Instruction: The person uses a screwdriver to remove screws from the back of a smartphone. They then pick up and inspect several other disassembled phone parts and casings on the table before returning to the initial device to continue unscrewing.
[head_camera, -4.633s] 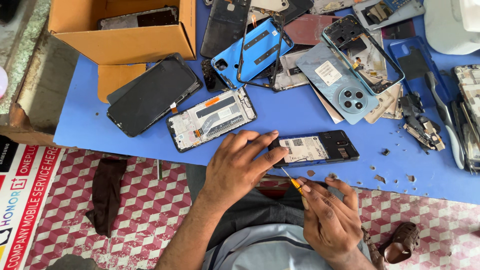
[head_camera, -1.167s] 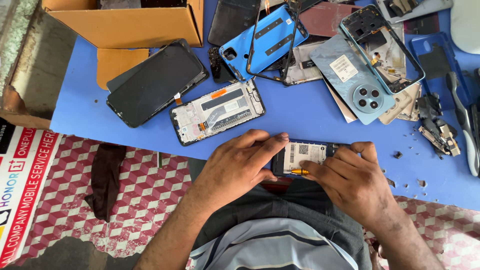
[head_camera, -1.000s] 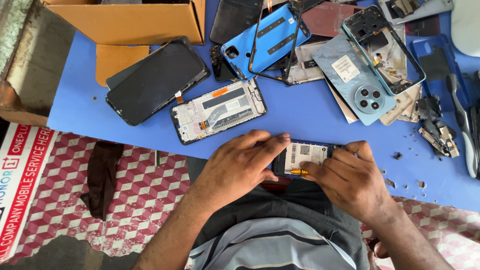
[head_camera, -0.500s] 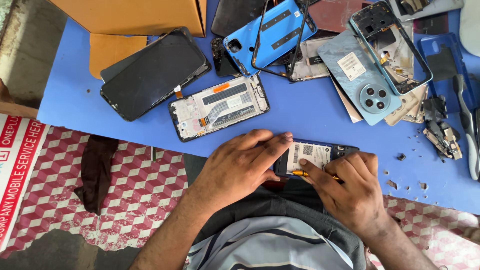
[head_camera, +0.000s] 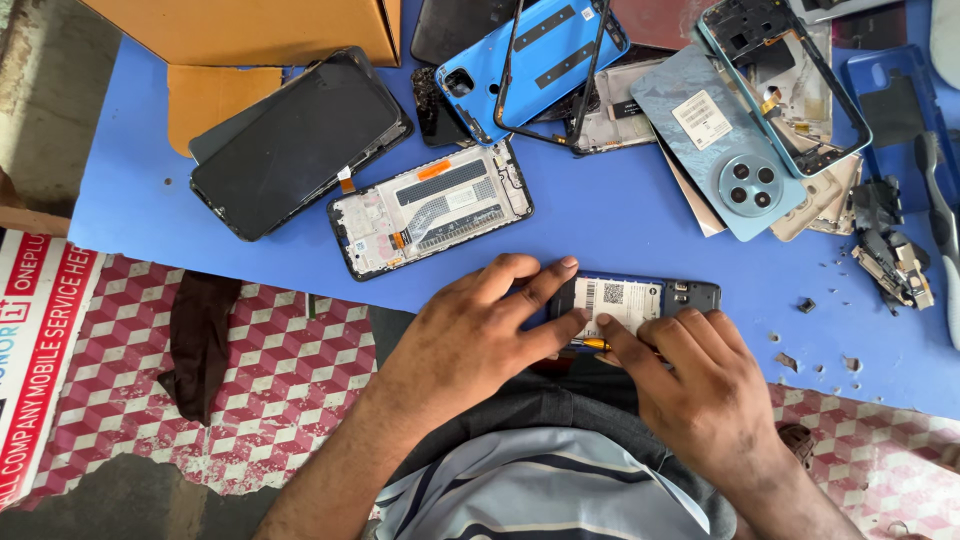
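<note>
A small dark opened phone (head_camera: 640, 298) with a white label lies at the near edge of the blue table (head_camera: 620, 225). My left hand (head_camera: 470, 335) presses down on its left end, fingers spread over it. My right hand (head_camera: 705, 385) grips a small screwdriver with a yellow-orange shaft (head_camera: 590, 344), its tip at the phone's lower edge under the label. Most of the screwdriver is hidden in my fist.
Behind lie an opened phone frame (head_camera: 432, 208), a black screen (head_camera: 298, 140), a blue back cover (head_camera: 535, 55), a light-blue back cover with a round camera ring (head_camera: 725, 150), a cardboard box (head_camera: 260, 28), loose parts (head_camera: 890, 260) at right. A checkered floor (head_camera: 290, 380) shows below.
The screwdriver hand, earlier off the phone below the table edge, has come up onto the phone. Over the last second both hands stay on it while the view shifts slightly.
</note>
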